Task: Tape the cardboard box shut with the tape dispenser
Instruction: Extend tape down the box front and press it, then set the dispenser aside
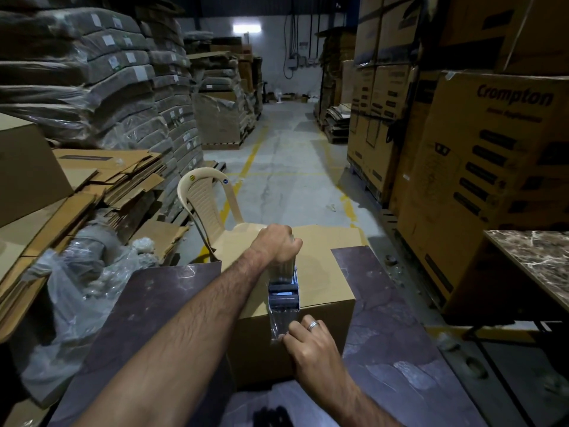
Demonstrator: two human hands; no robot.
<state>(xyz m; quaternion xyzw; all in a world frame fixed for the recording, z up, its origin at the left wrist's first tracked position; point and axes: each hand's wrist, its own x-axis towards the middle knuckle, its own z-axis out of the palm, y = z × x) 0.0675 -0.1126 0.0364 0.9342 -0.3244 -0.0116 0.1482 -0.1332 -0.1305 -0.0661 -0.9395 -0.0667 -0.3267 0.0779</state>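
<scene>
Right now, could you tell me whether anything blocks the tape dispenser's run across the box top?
Nothing visible does: the cardboard box top is bare beyond the tape dispenser, which the left hand grips.

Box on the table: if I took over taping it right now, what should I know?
Left hand: grips the tape dispenser, which sits at the near top edge of the cardboard box.
Right hand: its fingers hold the tape end against the box's front face.
Done: the top flaps lie closed and the tape is started over the near edge.
Left: probably draw the dispenser across the top to the far side, then cut and press down.
</scene>
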